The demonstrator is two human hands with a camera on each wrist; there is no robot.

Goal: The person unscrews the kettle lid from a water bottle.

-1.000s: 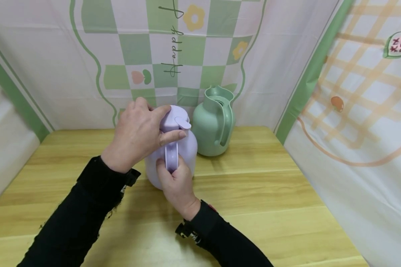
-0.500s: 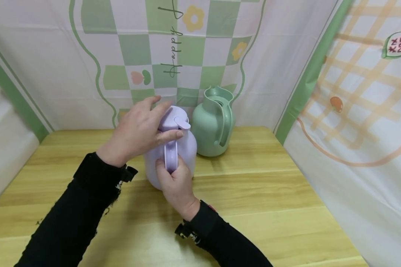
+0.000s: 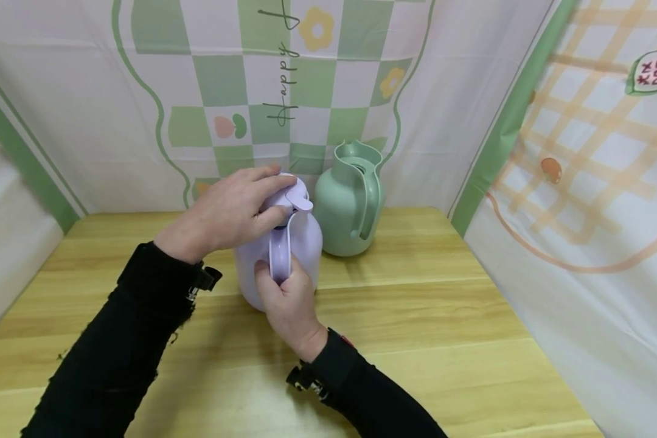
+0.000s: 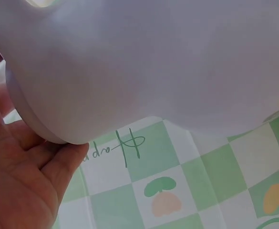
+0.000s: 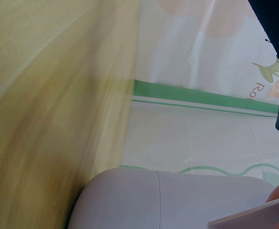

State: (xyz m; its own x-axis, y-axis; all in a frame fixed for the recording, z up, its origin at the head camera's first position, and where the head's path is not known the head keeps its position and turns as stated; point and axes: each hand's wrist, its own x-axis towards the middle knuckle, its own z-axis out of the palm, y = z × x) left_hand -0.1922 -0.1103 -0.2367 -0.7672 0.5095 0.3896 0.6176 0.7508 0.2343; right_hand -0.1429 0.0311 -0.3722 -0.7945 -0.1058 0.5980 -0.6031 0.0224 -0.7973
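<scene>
A lilac thermos jug [image 3: 305, 249] stands upright on the wooden table, its handle [image 3: 280, 258] towards me. My right hand [image 3: 291, 304] grips the lower part of that handle. On top, my left hand [image 3: 232, 210] holds the round lilac lid [image 3: 291, 187], thumb on the near side and fingers over the top. A small tab [image 3: 300, 202] sticks out of the lid to the right. Beneath the thumb, a dark gap shows between lid and jug. In the left wrist view, the fingers of my left hand [image 4: 22, 171] curl around the lid's rim, beside the pale jug body [image 4: 144, 62].
A green jug [image 3: 344, 213] with an open spout and a handle stands just behind and right of the lilac one. Printed cloth [image 3: 219, 79] hangs behind and on both sides of the table [image 3: 416, 316].
My left hand has lowered its wrist and turned around the lid, its thumb drawing back to the left and its fingers moving right. My right hand and both jugs have stayed in place.
</scene>
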